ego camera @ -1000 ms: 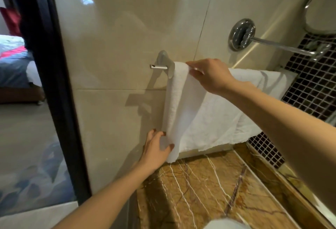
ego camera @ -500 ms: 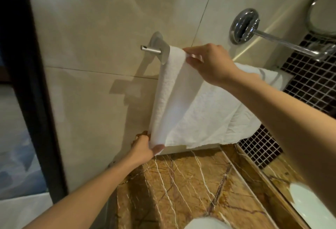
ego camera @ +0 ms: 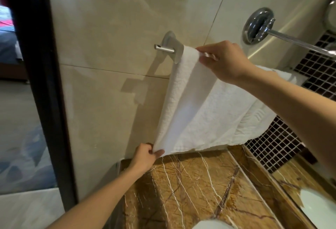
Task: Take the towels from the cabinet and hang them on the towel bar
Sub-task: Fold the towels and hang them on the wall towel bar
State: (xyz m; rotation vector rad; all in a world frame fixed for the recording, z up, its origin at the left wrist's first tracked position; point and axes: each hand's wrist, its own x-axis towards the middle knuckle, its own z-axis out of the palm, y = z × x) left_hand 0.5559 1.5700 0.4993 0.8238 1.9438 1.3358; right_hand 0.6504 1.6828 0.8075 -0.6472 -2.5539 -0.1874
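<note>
The left hand (ego camera: 145, 157) pinches the lower left corner of the towel (ego camera: 209, 112), just above the back edge of the veined marble surface (ego camera: 190, 192), seemingly to pull the soft white terry flat. It drapes over the left end of the round brushed-metal towel bar (ego camera: 164, 49), where the right hand (ego camera: 227, 61) pinches its top fold, probably to steady it.

The left hand (ego camera: 145, 159) and right hand (ego camera: 225, 61) are bare, likewise both forearms (as far up as shows).

Nubby white cloth towel (ego camera: 209, 112); brushed metal towel bar (ego camera: 164, 49); glossy tile wall (ego camera: 116, 19)
</note>
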